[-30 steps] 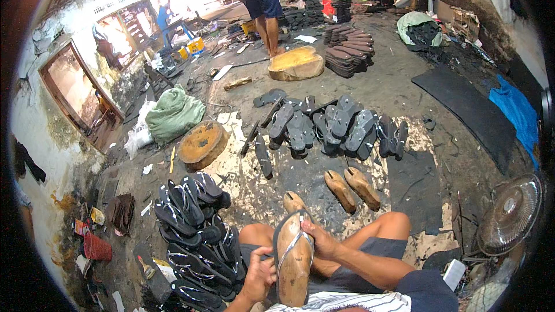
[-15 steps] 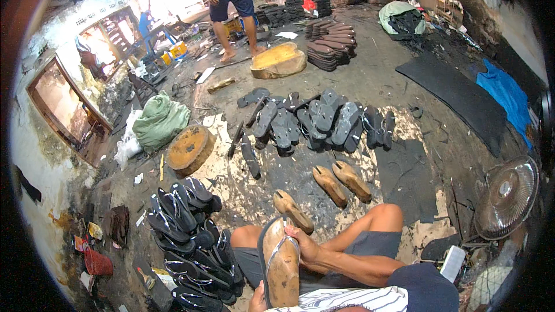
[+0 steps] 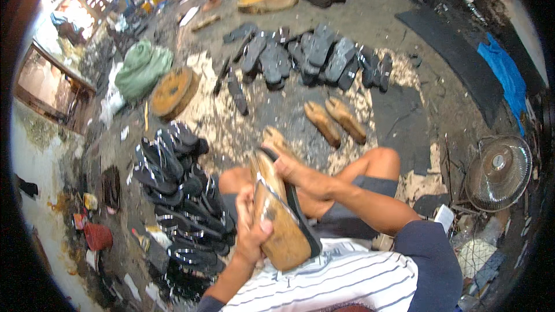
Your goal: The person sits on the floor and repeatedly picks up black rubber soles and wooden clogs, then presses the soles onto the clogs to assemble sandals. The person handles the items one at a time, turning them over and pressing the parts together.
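- Black flip-flop (image 3: 310, 236) strapped around wooden shoe last (image 3: 286, 240).
- Left hand (image 3: 248, 234) grips last's left side; right hand (image 3: 298, 174) clasps flip-flop near last's toe.
- Apparently adjusting fit; next calls for firm holding.

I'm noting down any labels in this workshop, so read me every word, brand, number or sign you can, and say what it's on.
No text can be read here.
Striped shirt: dark marks on the front, too blurred to read.
Fan: any marking on the hub is too small to read.
Small yellow item near the red basket: too small to read.
Wooden shoe form in the left hand: dark blotches, no readable lettering.
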The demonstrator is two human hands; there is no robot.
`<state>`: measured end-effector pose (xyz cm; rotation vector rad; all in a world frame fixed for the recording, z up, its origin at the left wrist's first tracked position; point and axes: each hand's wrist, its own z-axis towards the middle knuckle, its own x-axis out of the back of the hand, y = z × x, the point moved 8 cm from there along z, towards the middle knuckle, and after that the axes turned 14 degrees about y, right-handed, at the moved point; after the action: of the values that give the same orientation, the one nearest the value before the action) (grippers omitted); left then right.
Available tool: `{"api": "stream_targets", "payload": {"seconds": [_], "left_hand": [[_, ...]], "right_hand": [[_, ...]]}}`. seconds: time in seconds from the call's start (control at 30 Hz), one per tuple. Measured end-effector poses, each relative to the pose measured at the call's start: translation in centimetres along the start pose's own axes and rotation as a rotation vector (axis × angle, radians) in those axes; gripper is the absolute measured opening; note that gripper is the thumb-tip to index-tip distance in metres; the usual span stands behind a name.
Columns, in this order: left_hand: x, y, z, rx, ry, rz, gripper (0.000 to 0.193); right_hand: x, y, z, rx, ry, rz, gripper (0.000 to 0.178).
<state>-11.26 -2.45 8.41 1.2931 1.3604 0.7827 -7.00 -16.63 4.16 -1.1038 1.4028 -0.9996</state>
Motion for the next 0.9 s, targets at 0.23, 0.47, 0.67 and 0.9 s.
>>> {"api": "stream_targets", "payload": {"seconds": [0.23,0.47,0.67,0.9], "left_hand": [[-3.1,5.3,5.5,-0.168,-0.171,-0.705,0.098],[-1.5,1.1,8.7,-0.029,-0.068,-0.274,0.072],[-2.8,-1.8,6.9,0.113,-0.168,-0.154,0.083],[-2.6,-1.5,6.8,-0.061,-0.144,0.101,0.095]], "right_hand": [[-5.8,0.2,-8.9,-0.599,-0.518,1.259,0.063],[0.5,-2.9,-4.8,-0.095,0.037,0.689,0.079],[1.9,-2.0,-3.3,0.115,0.178,0.149,0.080],[2.4,0.0,-2.1,0.013,0.213,0.268,0.073]]}}
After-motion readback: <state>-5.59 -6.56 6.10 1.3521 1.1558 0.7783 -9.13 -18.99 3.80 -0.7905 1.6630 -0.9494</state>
